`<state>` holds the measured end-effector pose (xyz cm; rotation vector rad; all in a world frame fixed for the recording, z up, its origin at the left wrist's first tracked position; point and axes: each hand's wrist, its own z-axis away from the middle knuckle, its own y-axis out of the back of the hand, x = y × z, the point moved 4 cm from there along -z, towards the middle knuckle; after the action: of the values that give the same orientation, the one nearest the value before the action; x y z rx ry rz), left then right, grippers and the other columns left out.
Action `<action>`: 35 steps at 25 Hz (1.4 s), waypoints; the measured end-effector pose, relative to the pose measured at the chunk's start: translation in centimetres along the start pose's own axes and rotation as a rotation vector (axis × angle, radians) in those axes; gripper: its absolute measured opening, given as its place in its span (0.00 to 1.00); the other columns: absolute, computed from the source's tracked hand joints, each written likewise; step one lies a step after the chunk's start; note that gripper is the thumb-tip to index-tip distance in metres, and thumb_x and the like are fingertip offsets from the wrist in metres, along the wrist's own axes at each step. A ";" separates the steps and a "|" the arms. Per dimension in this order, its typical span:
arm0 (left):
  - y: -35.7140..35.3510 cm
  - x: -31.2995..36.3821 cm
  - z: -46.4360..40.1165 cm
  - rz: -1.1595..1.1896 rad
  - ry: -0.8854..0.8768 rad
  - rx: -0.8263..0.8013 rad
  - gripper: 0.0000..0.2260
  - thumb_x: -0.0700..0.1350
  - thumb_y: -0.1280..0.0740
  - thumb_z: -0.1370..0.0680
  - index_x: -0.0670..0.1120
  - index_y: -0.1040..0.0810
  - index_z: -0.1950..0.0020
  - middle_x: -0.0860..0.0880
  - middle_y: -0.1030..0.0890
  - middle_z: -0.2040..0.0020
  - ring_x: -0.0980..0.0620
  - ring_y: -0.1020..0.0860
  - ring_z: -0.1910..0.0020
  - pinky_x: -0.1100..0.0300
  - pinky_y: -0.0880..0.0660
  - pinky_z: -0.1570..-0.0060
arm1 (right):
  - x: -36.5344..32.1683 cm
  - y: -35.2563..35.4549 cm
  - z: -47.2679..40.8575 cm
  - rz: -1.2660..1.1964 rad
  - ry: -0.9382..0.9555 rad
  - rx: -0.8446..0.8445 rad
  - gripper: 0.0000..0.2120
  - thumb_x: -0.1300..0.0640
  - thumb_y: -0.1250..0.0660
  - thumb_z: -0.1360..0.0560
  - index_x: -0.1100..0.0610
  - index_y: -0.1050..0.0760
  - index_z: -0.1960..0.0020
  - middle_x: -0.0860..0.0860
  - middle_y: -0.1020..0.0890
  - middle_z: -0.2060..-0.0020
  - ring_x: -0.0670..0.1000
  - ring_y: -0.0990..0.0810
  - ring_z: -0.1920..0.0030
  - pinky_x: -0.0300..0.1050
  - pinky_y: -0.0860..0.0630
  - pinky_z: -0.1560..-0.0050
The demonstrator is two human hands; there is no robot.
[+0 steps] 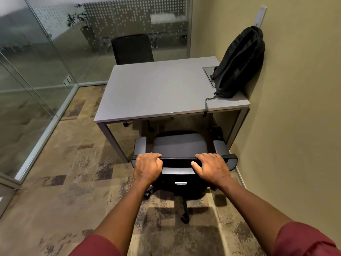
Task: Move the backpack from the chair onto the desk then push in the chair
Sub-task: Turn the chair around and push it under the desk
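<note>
Hands grip the top edge of the office chair's backrest, both seen from above at about 6 o'clock in the head view. The left hand (pixel 147 166) curls its fingers over the rim toward the left end, knuckles up, closed around the edge. The right hand (pixel 212 167) does the same toward the right end, its thumb resting against the back face of the backrest. Both forearms reach forward from dark red sleeves (pixel 306 241).

The office chair (pixel 180 146) stands just in front of the desk's near edge, its grey seat bare and its front tucked slightly under the tabletop; the armrests sit to either side of the seat, and one caster shows on the carpet below, at 6 o'clock from the seat.

The desk (pixel 156 89) is a grey rectangular table on metal legs, set against the beige wall at 3 o'clock. The black backpack (pixel 239 63) rests on the desk's right side, at about 2 o'clock from the hands, standing upright and leaning against the wall. One of its straps (pixel 206 106) trails over the desk's near edge and hangs down. It partly covers a cable hatch (pixel 209 70) set in the tabletop.

A second black chair (pixel 132 49) stands behind the desk at 12 o'clock, in front of a frosted glass partition (pixel 36 61) that continues round to 9 o'clock.
</note>
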<state>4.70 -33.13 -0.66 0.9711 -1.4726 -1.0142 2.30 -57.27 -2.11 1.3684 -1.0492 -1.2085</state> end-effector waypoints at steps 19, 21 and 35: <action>-2.3 3.0 -6.9 0.040 0.122 -0.005 0.20 0.42 0.38 0.28 0.53 0.16 0.40 0.50 0.14 0.45 0.49 0.20 0.45 0.53 0.29 0.36 | 5.6 0.8 -7.2 0.014 0.061 0.029 0.33 0.33 0.54 0.24 0.52 0.24 0.34 0.50 0.17 0.44 0.53 0.20 0.43 0.53 0.28 0.40; -2.5 3.2 -7.9 0.058 0.125 -0.001 0.20 0.41 0.38 0.28 0.53 0.16 0.40 0.50 0.14 0.45 0.49 0.21 0.45 0.53 0.28 0.36 | 6.1 0.9 -8.2 0.017 0.065 0.032 0.33 0.34 0.54 0.24 0.52 0.24 0.34 0.50 0.17 0.45 0.53 0.20 0.43 0.53 0.28 0.40; -3.0 2.1 -14.6 0.092 0.089 0.023 0.19 0.39 0.37 0.29 0.50 0.16 0.41 0.49 0.14 0.48 0.51 0.18 0.48 0.51 0.30 0.34 | 6.8 1.1 -15.4 0.023 0.083 0.022 0.34 0.34 0.56 0.24 0.51 0.24 0.33 0.49 0.17 0.45 0.52 0.20 0.43 0.53 0.28 0.38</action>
<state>19.12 -37.43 -1.58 0.9448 -1.4441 -0.8786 18.44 -62.09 -1.76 1.4078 -1.0198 -1.1177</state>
